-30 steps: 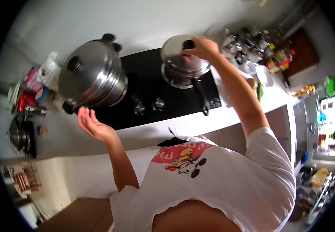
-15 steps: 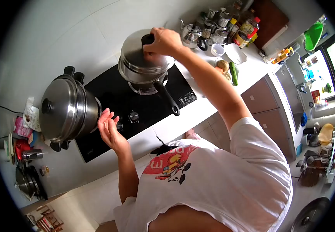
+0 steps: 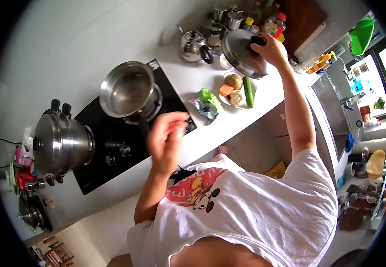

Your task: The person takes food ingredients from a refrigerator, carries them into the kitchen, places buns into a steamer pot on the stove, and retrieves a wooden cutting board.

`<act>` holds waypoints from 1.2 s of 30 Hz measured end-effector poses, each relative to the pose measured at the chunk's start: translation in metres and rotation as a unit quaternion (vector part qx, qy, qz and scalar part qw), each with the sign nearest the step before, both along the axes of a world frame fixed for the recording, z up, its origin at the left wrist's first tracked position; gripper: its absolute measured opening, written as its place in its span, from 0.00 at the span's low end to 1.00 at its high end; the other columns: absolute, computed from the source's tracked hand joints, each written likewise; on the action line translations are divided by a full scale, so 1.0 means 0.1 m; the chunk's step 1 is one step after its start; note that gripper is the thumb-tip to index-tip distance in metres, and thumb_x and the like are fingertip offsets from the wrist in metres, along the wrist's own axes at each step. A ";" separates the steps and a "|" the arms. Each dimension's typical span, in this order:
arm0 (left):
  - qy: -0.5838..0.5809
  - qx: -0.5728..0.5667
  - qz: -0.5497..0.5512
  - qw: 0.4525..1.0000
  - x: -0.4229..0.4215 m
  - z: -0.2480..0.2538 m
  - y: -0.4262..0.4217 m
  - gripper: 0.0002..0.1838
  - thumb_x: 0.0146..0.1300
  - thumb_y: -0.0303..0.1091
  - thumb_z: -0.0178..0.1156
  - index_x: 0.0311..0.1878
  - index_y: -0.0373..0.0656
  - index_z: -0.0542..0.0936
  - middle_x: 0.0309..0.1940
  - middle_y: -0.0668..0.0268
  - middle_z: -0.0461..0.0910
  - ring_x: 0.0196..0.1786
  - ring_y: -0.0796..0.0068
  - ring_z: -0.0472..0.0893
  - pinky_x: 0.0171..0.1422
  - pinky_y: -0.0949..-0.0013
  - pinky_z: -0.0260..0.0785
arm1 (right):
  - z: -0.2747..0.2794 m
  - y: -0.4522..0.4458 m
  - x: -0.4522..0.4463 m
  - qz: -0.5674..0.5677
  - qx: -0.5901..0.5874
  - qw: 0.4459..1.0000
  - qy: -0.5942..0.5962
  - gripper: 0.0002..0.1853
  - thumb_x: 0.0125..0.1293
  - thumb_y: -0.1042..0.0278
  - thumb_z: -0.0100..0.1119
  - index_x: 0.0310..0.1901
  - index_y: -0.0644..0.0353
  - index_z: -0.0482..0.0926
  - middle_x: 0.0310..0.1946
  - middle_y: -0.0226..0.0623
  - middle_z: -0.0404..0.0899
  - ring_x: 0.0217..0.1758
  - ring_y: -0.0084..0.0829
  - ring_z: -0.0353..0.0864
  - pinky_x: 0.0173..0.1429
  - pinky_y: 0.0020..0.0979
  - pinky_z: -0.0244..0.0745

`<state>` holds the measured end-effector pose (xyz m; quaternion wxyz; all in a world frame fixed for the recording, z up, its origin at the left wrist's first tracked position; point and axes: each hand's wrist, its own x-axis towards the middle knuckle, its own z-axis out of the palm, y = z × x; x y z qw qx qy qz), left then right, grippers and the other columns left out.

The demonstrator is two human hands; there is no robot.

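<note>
My right hand [image 3: 273, 50] grips the black knob of a steel pot lid [image 3: 241, 52], which it holds tilted above the right part of the counter. An uncovered steel saucepan [image 3: 126, 91] stands on the cooktop, its bare inside showing. My left hand [image 3: 168, 140], a little blurred, hovers in front of the cooktop beside the saucepan's black handle [image 3: 142, 126]. Its fingers are loosely bent and apart, with nothing visible in them. Under the lid's near side lies a plate [image 3: 251, 101] with a cucumber [image 3: 248, 91], a carrot piece and other vegetables.
A large lidded steel pot [image 3: 61, 142] stands on the left of the black cooktop [image 3: 99, 167]. A bagged green vegetable [image 3: 207, 106] lies right of the cooktop. Behind are a steel kettle [image 3: 193, 46], jars and bottles [image 3: 275, 24]. The sink [image 3: 331, 102] is at far right.
My right hand has lifted the lid off the saucepan and carried it right. My left hand has moved right, from beside the large pot to near the saucepan's handle. The view has shifted.
</note>
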<state>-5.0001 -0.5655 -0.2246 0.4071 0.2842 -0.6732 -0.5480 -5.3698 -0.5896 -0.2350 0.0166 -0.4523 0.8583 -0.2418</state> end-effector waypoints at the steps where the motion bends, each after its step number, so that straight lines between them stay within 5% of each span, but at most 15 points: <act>1: -0.038 0.007 -0.058 0.998 -0.34 -0.10 0.00 0.13 0.58 0.29 0.50 0.46 0.33 0.71 0.43 0.60 0.74 0.39 0.76 0.74 0.46 0.75 0.67 | -0.14 0.08 -0.25 -0.006 0.005 1.000 0.007 0.28 0.40 0.45 0.58 0.40 0.57 0.76 0.33 0.42 0.79 0.37 0.39 0.78 0.41 0.36 0.72; 4: -0.147 -0.014 -0.171 0.974 -1.46 -0.47 0.01 0.17 0.58 0.30 0.53 0.49 0.34 0.70 0.50 0.57 0.70 0.42 0.75 0.75 0.47 0.74 0.68 | -0.45 0.30 -0.89 -0.018 0.016 1.000 -0.003 0.28 0.40 0.46 0.58 0.41 0.57 0.76 0.34 0.42 0.79 0.39 0.40 0.78 0.41 0.36 0.72; 8: -0.310 -0.103 -0.199 0.924 -2.75 -1.35 0.00 0.26 0.53 0.41 0.58 0.52 0.34 0.69 0.63 0.47 0.52 0.49 0.59 0.74 0.54 0.65 0.66 | -0.81 0.57 -1.52 -0.021 0.031 0.999 -0.037 0.28 0.40 0.48 0.59 0.41 0.59 0.76 0.35 0.44 0.78 0.40 0.41 0.77 0.43 0.37 0.71; 14: -0.502 -0.065 -0.213 0.835 -3.90 -1.98 -0.14 0.28 0.53 0.44 0.56 0.51 0.30 0.68 0.64 0.38 0.42 0.50 0.50 0.73 0.56 0.60 0.66 | -1.25 0.91 -2.05 -0.024 0.026 0.997 -0.067 0.29 0.41 0.50 0.60 0.43 0.62 0.74 0.39 0.47 0.76 0.43 0.43 0.76 0.47 0.38 0.69; 19: -0.539 -0.115 -0.172 0.816 -4.18 -2.37 -0.10 0.29 0.52 0.43 0.58 0.48 0.26 0.68 0.63 0.42 0.47 0.52 0.48 0.70 0.57 0.59 0.65 | -1.43 1.15 -2.29 -0.046 0.025 0.994 -0.094 0.30 0.41 0.50 0.60 0.45 0.62 0.74 0.39 0.47 0.76 0.44 0.44 0.75 0.47 0.37 0.69; 36: -0.466 -0.195 -0.204 0.839 -4.13 -2.34 0.42 0.32 0.48 0.42 0.59 0.52 0.27 0.66 0.62 0.47 0.55 0.53 0.53 0.69 0.56 0.59 0.64 | -1.67 0.89 -2.42 0.004 0.038 0.997 -0.063 0.29 0.40 0.50 0.60 0.46 0.58 0.73 0.41 0.43 0.75 0.44 0.43 0.75 0.47 0.37 0.70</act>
